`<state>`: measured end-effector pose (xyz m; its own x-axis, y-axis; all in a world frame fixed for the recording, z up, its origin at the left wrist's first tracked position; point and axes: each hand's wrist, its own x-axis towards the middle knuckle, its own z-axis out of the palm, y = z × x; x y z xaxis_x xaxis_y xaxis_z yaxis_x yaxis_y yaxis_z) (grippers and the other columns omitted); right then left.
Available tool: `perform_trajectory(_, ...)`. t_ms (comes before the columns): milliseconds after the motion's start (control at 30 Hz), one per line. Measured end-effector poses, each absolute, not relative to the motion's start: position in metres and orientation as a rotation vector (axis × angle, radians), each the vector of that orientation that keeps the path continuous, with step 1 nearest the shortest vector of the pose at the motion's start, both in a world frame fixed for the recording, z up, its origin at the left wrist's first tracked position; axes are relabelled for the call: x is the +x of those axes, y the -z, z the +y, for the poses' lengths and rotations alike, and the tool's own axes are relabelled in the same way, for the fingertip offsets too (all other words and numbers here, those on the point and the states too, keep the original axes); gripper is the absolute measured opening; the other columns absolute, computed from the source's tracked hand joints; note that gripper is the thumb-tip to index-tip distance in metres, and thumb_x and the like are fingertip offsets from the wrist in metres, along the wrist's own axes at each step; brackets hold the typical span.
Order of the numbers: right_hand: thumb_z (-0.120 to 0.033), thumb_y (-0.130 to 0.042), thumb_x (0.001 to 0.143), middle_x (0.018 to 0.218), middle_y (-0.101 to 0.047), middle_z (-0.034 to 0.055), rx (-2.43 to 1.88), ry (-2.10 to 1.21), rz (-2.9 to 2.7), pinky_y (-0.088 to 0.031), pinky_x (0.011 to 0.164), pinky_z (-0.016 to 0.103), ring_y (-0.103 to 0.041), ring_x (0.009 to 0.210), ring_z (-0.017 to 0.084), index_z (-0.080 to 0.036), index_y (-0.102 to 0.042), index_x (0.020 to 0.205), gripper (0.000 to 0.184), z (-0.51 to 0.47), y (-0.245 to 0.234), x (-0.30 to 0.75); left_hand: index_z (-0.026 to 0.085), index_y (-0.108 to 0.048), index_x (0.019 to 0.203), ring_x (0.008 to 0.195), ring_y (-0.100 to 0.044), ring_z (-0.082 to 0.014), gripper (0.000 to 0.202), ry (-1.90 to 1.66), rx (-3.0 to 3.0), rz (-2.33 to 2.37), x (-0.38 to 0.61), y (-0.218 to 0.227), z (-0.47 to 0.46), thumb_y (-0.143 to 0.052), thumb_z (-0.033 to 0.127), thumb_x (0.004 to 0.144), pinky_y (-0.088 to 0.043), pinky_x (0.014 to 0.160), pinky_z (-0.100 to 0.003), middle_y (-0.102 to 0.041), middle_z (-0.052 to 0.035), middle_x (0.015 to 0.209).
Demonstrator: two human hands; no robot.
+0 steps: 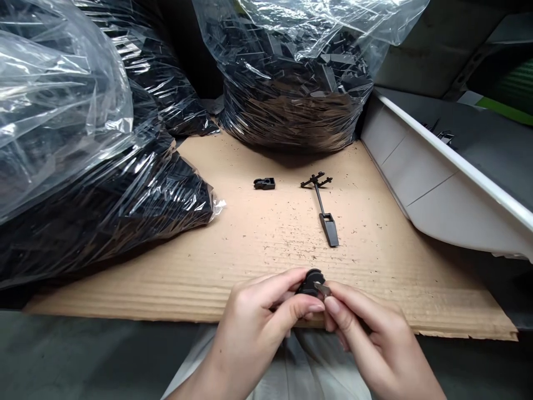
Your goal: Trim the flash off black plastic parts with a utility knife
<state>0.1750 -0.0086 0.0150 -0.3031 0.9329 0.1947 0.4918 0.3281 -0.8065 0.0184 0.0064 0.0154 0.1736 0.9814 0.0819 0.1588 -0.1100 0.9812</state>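
My left hand (pixel 254 322) pinches a small black plastic part (pixel 310 281) between thumb and fingers, low over the near edge of a cardboard sheet (pixel 258 250). My right hand (pixel 370 339) is closed on a small metal blade (pixel 322 288) whose tip rests against that part. Farther out on the cardboard lie a small black clip piece (pixel 265 183) and a long black sprue with a flat end (pixel 322 206).
Clear plastic bags full of black plastic parts stand at the left (pixel 83 166) and at the back (pixel 297 83). A white tray (pixel 449 166) slopes along the right side. Small black shavings dot the cardboard.
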Motion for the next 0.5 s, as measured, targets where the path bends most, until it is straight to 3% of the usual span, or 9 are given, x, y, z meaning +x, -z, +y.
perform_trajectory(133,-0.014,-0.045,0.084,0.059,-0.055,-0.0021,-1.195,-0.878,-1.844,-0.041,0.041,0.019,-0.050,0.046,0.009,-0.019,-0.056,0.073,0.017,-0.008,-0.019,0.182,0.018,-0.069,0.084,0.037,-0.050,-0.0101,0.015,-1.060,1.481,1.155,0.018,-0.014,0.006,-0.059,0.023,0.075,-0.046,0.039,-0.019,-0.064,0.0027,0.052)
perform_trajectory(300,-0.020,-0.054,0.081,0.069,-0.062,-0.0008,-1.340,-0.594,-1.822,-0.047,0.050,0.020,-0.059,0.057,0.012,-0.022,-0.058,0.097,0.016,-0.003,-0.019,0.176,0.018,-0.070,0.084,0.045,-0.056,-0.0115,0.013,-1.074,1.583,1.157,0.020,-0.014,0.007,-0.061,0.021,0.075,-0.045,0.042,-0.018,-0.065,0.0033,0.054)
perform_trajectory(400,-0.029,-0.054,0.080,0.057,-0.053,-0.0039,-1.535,-0.671,-1.831,-0.044,0.047,0.021,-0.054,0.050,0.011,-0.019,-0.056,0.090,0.014,0.009,-0.025,0.168,0.019,-0.070,0.081,0.041,-0.053,-0.0101,0.010,-1.045,1.686,1.137,0.020,-0.016,0.008,-0.062,0.022,0.075,-0.044,0.043,-0.018,-0.065,0.0038,0.054)
perform_trajectory(500,-0.030,-0.052,0.081,0.062,-0.054,-0.0032,-1.575,-0.706,-1.636,-0.043,0.047,0.018,-0.053,0.053,0.010,-0.020,-0.055,0.084,0.011,0.014,-0.028,0.167,0.018,-0.070,0.078,0.041,-0.052,-0.0107,0.010,-1.039,1.706,1.151,0.017,-0.017,0.008,-0.063,0.024,0.075,-0.044,0.043,-0.020,-0.065,0.0027,0.054)
